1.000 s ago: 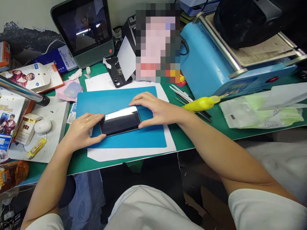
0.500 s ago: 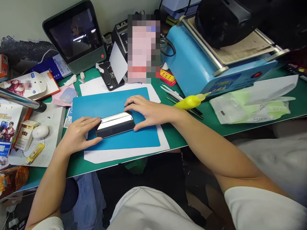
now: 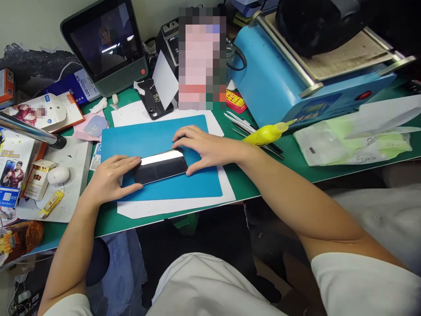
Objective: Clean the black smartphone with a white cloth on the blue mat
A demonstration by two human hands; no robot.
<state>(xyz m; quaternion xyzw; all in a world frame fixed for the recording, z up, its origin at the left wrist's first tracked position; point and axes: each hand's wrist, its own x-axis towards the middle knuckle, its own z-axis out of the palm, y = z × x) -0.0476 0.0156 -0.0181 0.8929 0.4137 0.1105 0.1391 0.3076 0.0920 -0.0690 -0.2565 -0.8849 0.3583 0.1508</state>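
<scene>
A dark-screened smartphone (image 3: 162,169) lies across the blue mat (image 3: 184,191), a bright reflection along its far edge. My left hand (image 3: 113,180), with a ring on one finger, grips the phone's left end between thumb and fingers. At the other end, the curved fingers and thumb of my right hand (image 3: 199,149) hold the top corner and the near right corner. Part of the left end is hidden behind my fingers. A sheet of white paper (image 3: 138,210) sticks out from under the mat.
A yellow squeeze bottle (image 3: 266,134) and several thin tools lie right of my right wrist. Behind them stands a blue machine (image 3: 272,79) with metal rails. A screen device (image 3: 105,44) stands at the back left. A grey tray (image 3: 72,180) holds a cigarette box (image 3: 39,180) and white earbud case (image 3: 58,175).
The view has shifted slightly, so the desk sits a little higher and to the right. The reflection on the phone's screen has narrowed. Both hands keep their hold.
</scene>
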